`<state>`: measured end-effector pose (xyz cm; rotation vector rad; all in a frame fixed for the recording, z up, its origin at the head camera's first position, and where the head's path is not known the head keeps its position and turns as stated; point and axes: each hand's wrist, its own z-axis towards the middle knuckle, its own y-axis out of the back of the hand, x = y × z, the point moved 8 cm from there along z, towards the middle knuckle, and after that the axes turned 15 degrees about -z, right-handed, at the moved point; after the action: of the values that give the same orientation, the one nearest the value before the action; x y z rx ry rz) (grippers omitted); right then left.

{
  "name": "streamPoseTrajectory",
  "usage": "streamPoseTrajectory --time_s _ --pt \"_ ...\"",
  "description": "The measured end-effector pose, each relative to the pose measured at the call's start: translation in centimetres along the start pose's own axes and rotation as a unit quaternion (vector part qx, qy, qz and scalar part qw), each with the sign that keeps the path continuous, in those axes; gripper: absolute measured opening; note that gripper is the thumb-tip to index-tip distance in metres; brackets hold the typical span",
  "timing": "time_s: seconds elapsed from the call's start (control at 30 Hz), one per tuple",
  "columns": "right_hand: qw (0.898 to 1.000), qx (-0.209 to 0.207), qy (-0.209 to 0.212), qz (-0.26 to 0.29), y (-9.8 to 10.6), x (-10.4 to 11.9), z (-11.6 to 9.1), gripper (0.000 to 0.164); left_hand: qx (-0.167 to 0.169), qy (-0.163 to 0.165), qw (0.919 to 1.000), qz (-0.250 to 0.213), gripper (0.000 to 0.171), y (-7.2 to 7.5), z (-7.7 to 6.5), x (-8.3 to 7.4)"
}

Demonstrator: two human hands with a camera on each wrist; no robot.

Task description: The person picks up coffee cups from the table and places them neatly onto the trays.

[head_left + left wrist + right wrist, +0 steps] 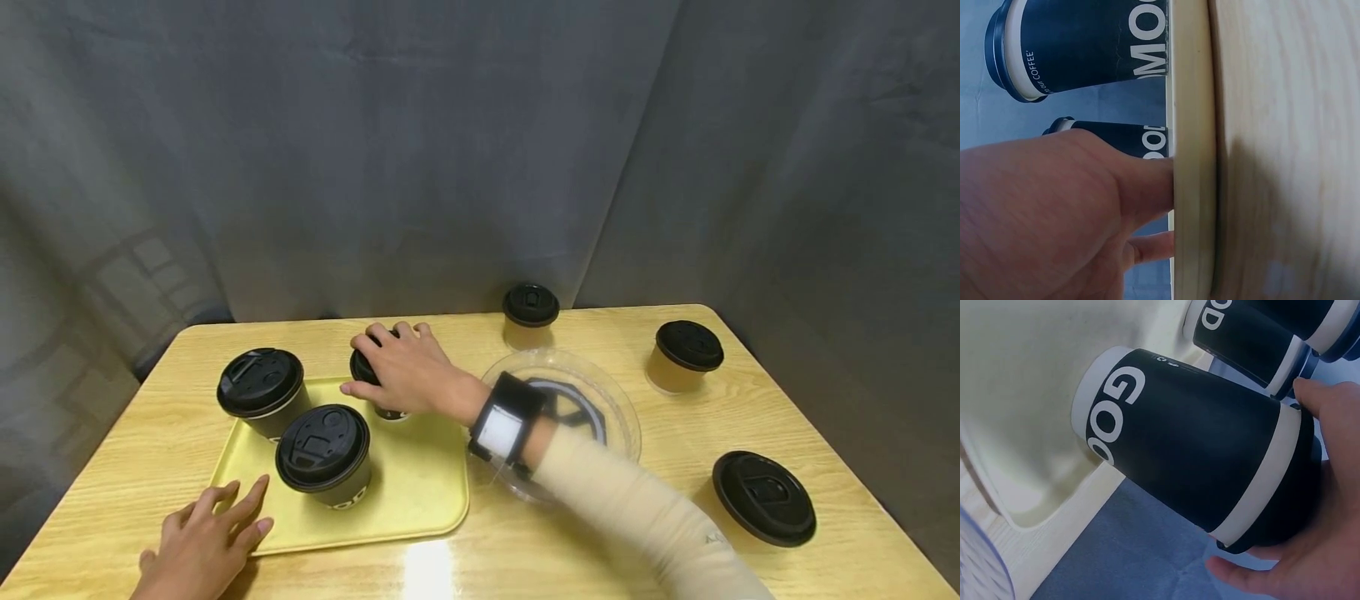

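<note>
My right hand (408, 371) grips the lid of a black paper coffee cup (1191, 444) from above. Fingers and thumb are curled round the black lid in the right wrist view. The cup's base is right at the tray surface, by the back right corner. Two more black lidded coffee cups, one further back (262, 385) and one nearer (324, 450), stand on the left half of the yellow tray (420, 496). At the tray's front left corner, my left hand (198, 546) rests with spread fingers touching the edge; the thumb meets the rim in the left wrist view.
A clear round plastic dish (630, 417) with a dark pattern lies right of the tray, partly under my right forearm. Brown cups with black lids stand at the back (527, 333), back right (671, 371) and front right (763, 500). Grey curtains (375, 167) hang behind the wooden table (330, 575).
</note>
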<state>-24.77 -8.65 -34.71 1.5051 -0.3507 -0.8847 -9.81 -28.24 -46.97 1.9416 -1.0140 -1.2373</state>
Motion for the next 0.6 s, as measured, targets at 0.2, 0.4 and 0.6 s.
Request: streamPoseTrajectory --time_s 0.2,0.4,0.6 --pt "1.000 -0.004 -0.003 -0.002 0.3 -0.3 -0.3 0.074 0.002 0.005 1.0000 0.004 0.086 -0.5 0.4 0.6" --pt "0.999 -0.020 -0.015 0.030 1.0 -2.2 -0.9 0.073 0.007 0.014 0.9999 0.008 0.087 -0.7 0.5 0.9" --pt "0.997 -0.028 -0.025 0.065 1.1 -4.6 -1.4 0.075 0.007 0.012 0.9998 0.013 0.088 -0.5 0.5 0.7"
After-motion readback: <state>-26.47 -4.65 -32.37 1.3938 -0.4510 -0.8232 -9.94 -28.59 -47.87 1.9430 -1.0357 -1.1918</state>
